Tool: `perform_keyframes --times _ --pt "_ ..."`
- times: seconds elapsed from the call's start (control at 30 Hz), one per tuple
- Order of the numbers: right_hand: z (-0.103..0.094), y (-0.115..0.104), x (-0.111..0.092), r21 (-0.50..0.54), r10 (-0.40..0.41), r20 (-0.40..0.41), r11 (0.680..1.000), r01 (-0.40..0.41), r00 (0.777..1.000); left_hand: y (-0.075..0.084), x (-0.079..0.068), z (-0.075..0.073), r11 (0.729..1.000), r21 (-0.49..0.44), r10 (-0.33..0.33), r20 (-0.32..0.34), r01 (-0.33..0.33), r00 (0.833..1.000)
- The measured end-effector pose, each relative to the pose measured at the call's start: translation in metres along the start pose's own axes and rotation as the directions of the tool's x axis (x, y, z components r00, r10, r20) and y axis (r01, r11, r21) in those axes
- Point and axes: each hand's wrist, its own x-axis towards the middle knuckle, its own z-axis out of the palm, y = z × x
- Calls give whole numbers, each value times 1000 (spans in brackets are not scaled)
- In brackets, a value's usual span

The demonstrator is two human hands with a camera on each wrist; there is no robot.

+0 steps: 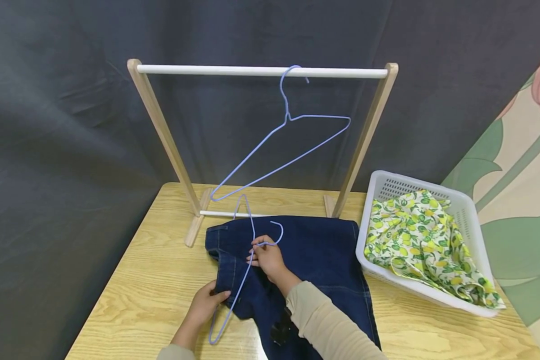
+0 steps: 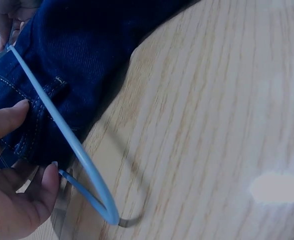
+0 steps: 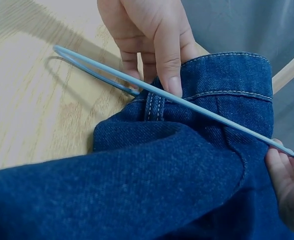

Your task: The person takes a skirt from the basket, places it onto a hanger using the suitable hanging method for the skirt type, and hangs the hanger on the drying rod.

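While the right grip (image 1: pixel 268 256) pinches a thin, pale-blue triangular hanger (image 2: pixel 87 165) near its hook, lower centre of the head view, here's the left grip (image 1: pixel 206 304) clasping the waistband (image 3: pixel 226 75) of a dark-blue denim garment (image 1: pixel 326 255), lower centre too! Loosen that hold and stiff cloth could slip away; a belt loop (image 3: pixel 154 107) might snag the hanger.
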Motion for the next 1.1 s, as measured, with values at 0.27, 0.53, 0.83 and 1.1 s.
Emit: perform_keyframes --times 0.27,0.53,0.83,1.1 --pt "0 1 -1 6 -11 -18 1000 11 1000 3 -2 0 997 -29 76 -49 -77 996" --pt "-1 0 -2 31 -49 -37 998 50 998 15 -7 -5 994 -76 78 -47 -81 996" --pt "-4 -2 -3 1 -53 -59 999 54 997 16 -10 -10 994 19 110 -101 -109 989" --pt "-11 -6 -6 -47 -58 -74 997 54 996 20 -12 -15 991 -18 129 -97 -131 987"
